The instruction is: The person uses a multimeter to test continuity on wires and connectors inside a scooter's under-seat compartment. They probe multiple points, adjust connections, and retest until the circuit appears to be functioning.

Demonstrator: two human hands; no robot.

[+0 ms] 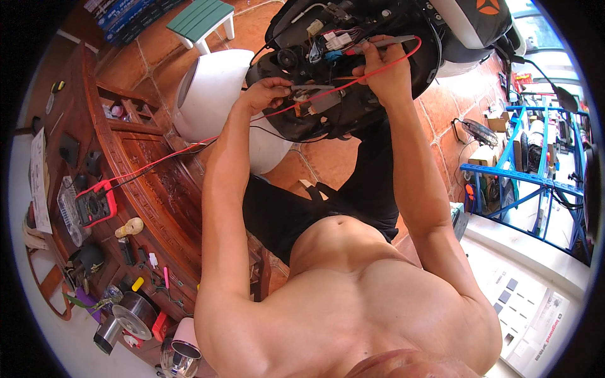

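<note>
Between the fingers of my right hand [388,71] is a multimeter probe [396,40]. Its tip end lies by the blue connector [333,55] and the white plug connectors [337,40]. From this probe a red test lead [350,84] arcs across to the left. My left hand [272,95] pinches a thin grey probe-like piece [313,87] over the opened black body of an electric scooter [288,111]. Wires and connectors lie exposed there. Red and black leads run to a red-cased multimeter [96,204] on the wooden desk; its reading cannot be made out.
White scooter panels [215,90] stand beside the left hand. A green-topped stool [201,21] is behind them. The carved wooden desk [156,189] carries a steel pot-like container [134,309] and small tools. At right are a blue metal rack [524,179] and a fan [479,132].
</note>
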